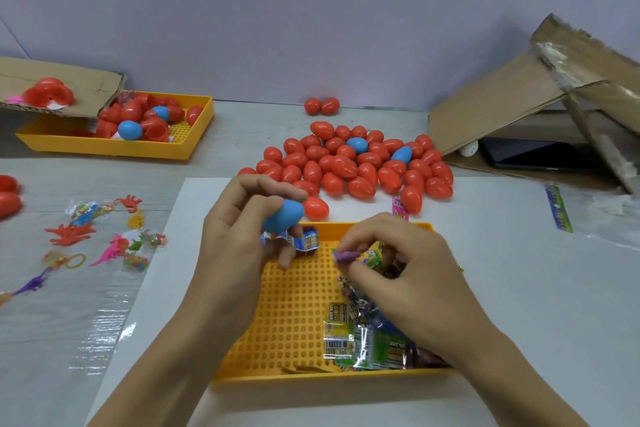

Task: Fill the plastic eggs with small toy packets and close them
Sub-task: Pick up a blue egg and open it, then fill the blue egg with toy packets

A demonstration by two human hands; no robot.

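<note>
Fingers of the left hand [231, 236] curl round a blue egg [284, 216] and a blue toy packet [302, 240] above the near yellow tray [277, 315]. The right hand [398, 265] pinches a purple toy [345, 256] over the tray's loose packets [367, 340]. Beyond lies a heap of red eggs [349, 163]; a second tray [114, 146] sits far left.

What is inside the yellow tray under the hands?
The yellow tray holds toy packets on its right side. The right hand covers some, so the rest cannot be seen.
</note>
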